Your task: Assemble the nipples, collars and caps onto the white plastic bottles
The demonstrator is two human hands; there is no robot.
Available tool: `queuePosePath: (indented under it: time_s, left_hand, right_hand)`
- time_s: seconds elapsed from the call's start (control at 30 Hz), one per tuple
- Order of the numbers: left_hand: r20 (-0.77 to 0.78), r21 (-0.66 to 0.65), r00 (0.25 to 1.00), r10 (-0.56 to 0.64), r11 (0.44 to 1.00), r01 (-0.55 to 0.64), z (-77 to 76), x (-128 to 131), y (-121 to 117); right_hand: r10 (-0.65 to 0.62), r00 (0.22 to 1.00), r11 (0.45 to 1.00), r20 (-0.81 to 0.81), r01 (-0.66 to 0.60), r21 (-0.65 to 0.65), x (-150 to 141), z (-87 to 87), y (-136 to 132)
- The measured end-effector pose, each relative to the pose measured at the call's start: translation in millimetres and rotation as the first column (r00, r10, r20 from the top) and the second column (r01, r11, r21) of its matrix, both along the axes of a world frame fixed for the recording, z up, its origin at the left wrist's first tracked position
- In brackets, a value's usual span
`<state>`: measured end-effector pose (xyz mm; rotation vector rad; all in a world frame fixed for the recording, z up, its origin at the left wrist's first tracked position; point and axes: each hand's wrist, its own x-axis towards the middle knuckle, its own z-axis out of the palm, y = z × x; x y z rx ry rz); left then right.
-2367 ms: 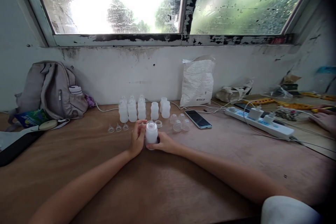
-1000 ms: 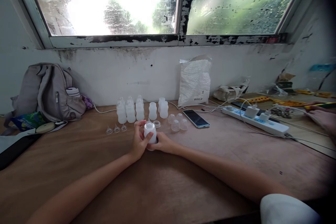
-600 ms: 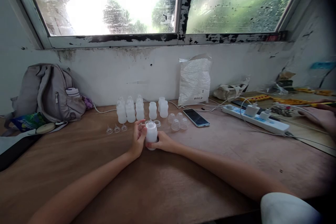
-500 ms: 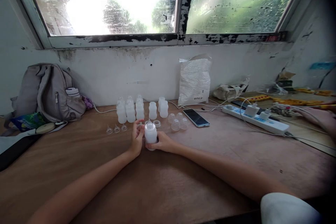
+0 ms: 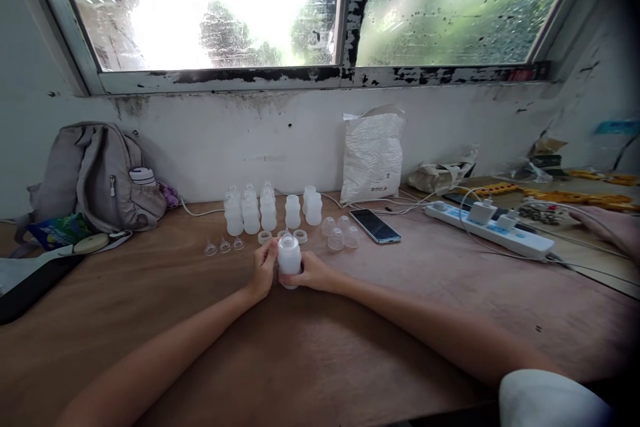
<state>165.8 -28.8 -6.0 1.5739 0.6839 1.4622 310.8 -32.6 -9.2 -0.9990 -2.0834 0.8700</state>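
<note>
Near the middle of the tabletop, well out from the wall-side edge, a white bottle stands roughly upright between two bare hands. The right hand is clamped round its lower part, thumb across the front. The left hand is at the bottle's upper left side, thumb and fingertips drawn together; whether they grip the bottle I cannot tell.

Just beyond the bottle, three pale rings lie in a row, the middle one partly hidden behind it. Toward the left, three clear teats sit in a line, bases down. Farther back, near the wall-side edge, stand bottles with clear domed tops in three columns, and to their right open white bottles. Four clear caps are grouped right of the rings, with a phone lying face up just beside them.

Behind the phone, a white package leans against the wall. A grey backpack stands at the far left corner. Toward the right, a white power strip lies at a slant, carrying two plugged-in adapters. Another person's hand reaches in at the far right, blurred.
</note>
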Motion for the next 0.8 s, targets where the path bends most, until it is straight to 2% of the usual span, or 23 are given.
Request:
queuePosePath:
  time_s: [0.13,0.33,0.47,0.57,0.67,0.73,0.8]
  left_hand:
    - [0.033,-0.002,0.996,-0.086,0.996,0.086,1.5,1.9,-5.7]
    - [0.04,-0.088,0.992,-0.123,0.988,0.127,9.8,2.7,-5.2]
    - [0.129,-0.253,0.964,-0.233,0.932,0.26,11.7,2.3,8.0]
    - [0.248,-0.352,0.944,-0.218,0.887,0.298,14.1,3.5,12.4]
    - [0.265,-0.35,0.943,-0.202,0.891,0.289,20.6,4.0,8.7]
    - [0.238,-0.328,0.948,-0.21,0.902,0.282,25.1,4.8,3.3]
    - [0.218,-0.323,0.957,-0.193,0.911,0.257,27.8,7.0,-2.9]
  right_hand:
    - [0.019,0.999,0.999,-0.037,-0.02,-0.026,0.4,-0.9,0.4]
    - [-0.007,0.997,0.998,-0.081,0.002,-0.055,0.3,-2.3,2.4]
    - [-0.033,0.99,0.978,-0.139,0.003,-0.207,0.1,-0.8,5.4]
    - [-0.078,0.976,0.953,-0.203,0.013,-0.303,-1.0,0.0,5.3]
    - [-0.201,0.939,0.966,-0.28,0.142,-0.215,-2.2,0.5,1.4]
    - [-0.267,0.928,0.964,-0.261,0.255,-0.08,-3.2,1.4,-3.5]
    - [-0.292,0.933,0.953,-0.211,0.303,0.022,-5.1,2.8,-10.0]
